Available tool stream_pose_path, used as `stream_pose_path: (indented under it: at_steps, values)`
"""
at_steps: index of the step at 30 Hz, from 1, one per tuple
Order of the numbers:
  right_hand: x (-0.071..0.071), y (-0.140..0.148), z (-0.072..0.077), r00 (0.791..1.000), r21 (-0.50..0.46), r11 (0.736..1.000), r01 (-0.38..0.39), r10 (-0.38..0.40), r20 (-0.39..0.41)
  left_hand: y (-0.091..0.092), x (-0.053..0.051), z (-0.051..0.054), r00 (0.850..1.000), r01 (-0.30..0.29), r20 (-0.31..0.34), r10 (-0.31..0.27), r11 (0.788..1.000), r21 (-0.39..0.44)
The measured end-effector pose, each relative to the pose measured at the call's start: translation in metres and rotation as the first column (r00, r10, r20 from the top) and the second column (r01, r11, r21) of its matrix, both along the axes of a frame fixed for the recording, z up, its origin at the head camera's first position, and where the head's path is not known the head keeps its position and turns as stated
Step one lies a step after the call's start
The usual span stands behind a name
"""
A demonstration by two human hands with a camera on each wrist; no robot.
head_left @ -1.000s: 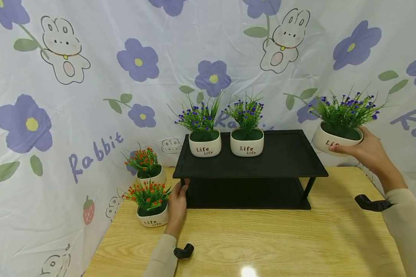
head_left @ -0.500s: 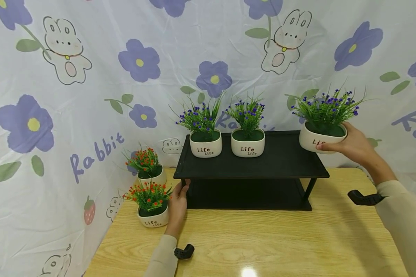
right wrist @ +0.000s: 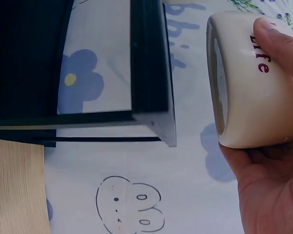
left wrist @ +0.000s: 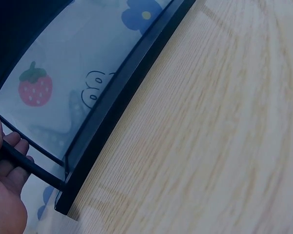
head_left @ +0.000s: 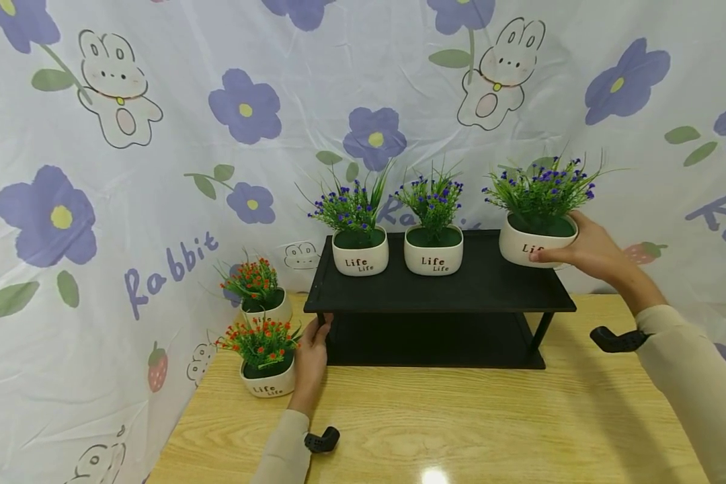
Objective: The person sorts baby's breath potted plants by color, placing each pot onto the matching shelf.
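My right hand grips a white oval potted plant with purple flowers, thumb on its "Life" lettering. In the head view this pot is over the right end of a black two-tier shelf. A gap shows between the pot's base and the shelf top in the right wrist view, where the pot is tilted in the picture. At the shelf's left end, my left hand holds a thin black post, fingers curled round it. Two matching purple potted plants stand upright on the top tier.
Two white pots with orange-red flowers, a front one and a back one, stand on the wooden table left of the shelf, close to my left forearm. A printed cloth hangs behind and along the left.
My right hand has carried the purple potted plant leftward, from beyond the shelf's right edge to over its top tier. My left hand stays on the post.
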State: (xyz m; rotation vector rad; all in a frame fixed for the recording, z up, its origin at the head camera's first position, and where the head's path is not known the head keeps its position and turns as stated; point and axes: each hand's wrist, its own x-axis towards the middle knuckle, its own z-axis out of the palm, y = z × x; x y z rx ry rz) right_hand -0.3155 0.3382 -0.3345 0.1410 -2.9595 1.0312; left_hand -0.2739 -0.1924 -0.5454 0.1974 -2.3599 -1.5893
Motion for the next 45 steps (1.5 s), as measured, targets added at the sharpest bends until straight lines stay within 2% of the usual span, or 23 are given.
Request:
stream_pose_path:
  at_steps: [7, 16, 23, 31, 39, 45]
  values:
    - [-0.007, -0.013, -0.002, 1.000, 0.008, 1.000, -0.023, 0.023, 0.003, 0.000, 0.000, 0.001, 1.000, 0.003, 0.008, -0.003, 1.000, 0.000]
    - [-0.015, -0.023, -0.008, 0.999, -0.038, 0.999, -0.038, 0.038, -0.001, 0.000, -0.001, 0.000, 0.999, 0.026, -0.024, -0.026, 0.999, 0.024]
    - [-0.019, -0.031, -0.017, 0.999, -0.022, 0.999, -0.045, 0.045, 0.004, 0.000, 0.001, 0.000, 1.000, 0.020, -0.007, -0.020, 0.999, 0.036]
    - [-0.021, -0.034, -0.027, 0.998, 0.008, 0.998, -0.055, 0.055, 0.012, 0.001, 0.000, -0.001, 1.000, 0.004, 0.013, -0.004, 1.000, 0.004]
    - [-0.022, -0.035, -0.032, 0.996, -0.068, 0.995, -0.076, 0.079, 0.045, 0.000, -0.002, -0.001, 1.000, 0.020, -0.017, -0.020, 0.999, 0.025]
    - [-0.022, -0.035, -0.032, 0.994, -0.088, 0.992, -0.088, 0.093, 0.054, 0.001, -0.001, -0.002, 0.999, 0.025, -0.024, -0.024, 0.999, 0.029]
